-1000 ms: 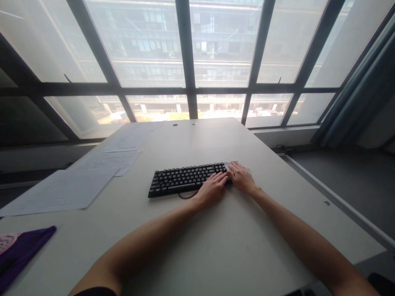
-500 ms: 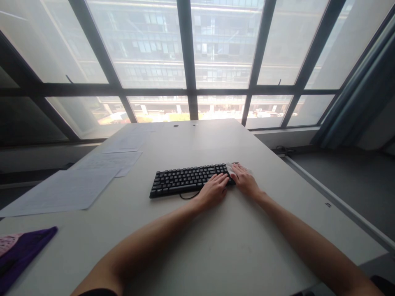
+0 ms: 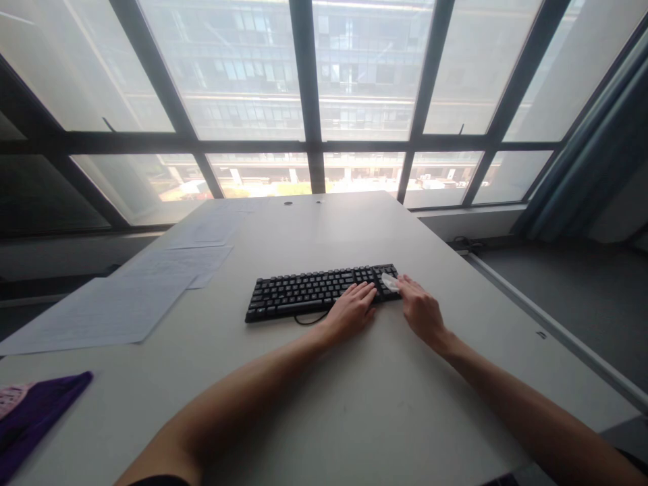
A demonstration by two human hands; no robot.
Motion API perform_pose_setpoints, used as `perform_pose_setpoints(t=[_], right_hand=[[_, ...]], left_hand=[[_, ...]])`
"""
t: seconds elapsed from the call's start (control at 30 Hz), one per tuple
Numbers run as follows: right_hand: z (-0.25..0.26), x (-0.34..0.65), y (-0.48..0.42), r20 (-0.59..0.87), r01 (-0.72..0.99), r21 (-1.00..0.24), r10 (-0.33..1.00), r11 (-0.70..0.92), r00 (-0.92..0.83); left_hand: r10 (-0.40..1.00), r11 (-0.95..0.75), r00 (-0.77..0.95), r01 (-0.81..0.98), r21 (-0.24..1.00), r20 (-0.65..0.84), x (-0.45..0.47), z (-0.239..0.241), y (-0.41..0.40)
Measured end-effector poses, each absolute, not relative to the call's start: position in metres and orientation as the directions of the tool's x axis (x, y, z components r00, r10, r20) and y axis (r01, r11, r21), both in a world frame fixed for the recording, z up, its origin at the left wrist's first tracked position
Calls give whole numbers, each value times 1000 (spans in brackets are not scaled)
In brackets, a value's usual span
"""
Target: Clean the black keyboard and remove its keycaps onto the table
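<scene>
A black keyboard [image 3: 298,290] lies at a slight slant on the white table, its short cable looping out at the front edge. My left hand [image 3: 352,310] rests on the keyboard's right-hand part, fingers stretched out flat over the keys, with the thumb by the front edge. Over the number pad at the right end, my right hand [image 3: 422,310] pinches a crumpled white tissue [image 3: 389,282] between its fingertips. The tissue touches or hovers just above the keys; I cannot tell which. Part of the keyboard is hidden under both hands.
Printed paper sheets [image 3: 101,314] spread along the table's left side. A purple cloth item [image 3: 45,412] with a pink patch sits at the near left corner. The white table [image 3: 314,233] reaches toward large windows. At the right hangs a blue-grey curtain [image 3: 572,169].
My right hand has slid right and drawn back from lying flat over the tissue to pinching it, uncovering more of the number pad. My left hand has stayed in place.
</scene>
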State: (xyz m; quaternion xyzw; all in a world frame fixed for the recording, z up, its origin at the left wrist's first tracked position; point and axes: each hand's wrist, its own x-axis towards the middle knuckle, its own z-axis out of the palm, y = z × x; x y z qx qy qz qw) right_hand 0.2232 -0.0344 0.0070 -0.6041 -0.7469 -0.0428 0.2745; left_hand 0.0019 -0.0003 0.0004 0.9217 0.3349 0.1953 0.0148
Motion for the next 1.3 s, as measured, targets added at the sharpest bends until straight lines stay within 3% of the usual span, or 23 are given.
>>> perform_pose_setpoints(t=[0.13,0.37,0.8,1.0,1.3], right_hand=[[20,230,-11,600,911,-352,799,216,43],[0,211,-8,363,910,-282,912,303,-191],[-4,211,-29,398,808,-315,842,497,-363],[-8,217,-23,449,838,-350,860,418,-241],[-11,221,-21,403,880,-216,860,423,-315]], left_hand=[[614,-781,708,608,141,350,3,2,-1],[623,-767,690,631,117,367,7,2,-4],[638,-733,642,675,81,426,10,4,-6],[606,-743,668,669,8,431,9,5,-6],[570,-793,641,593,140,514,11,11,-5]])
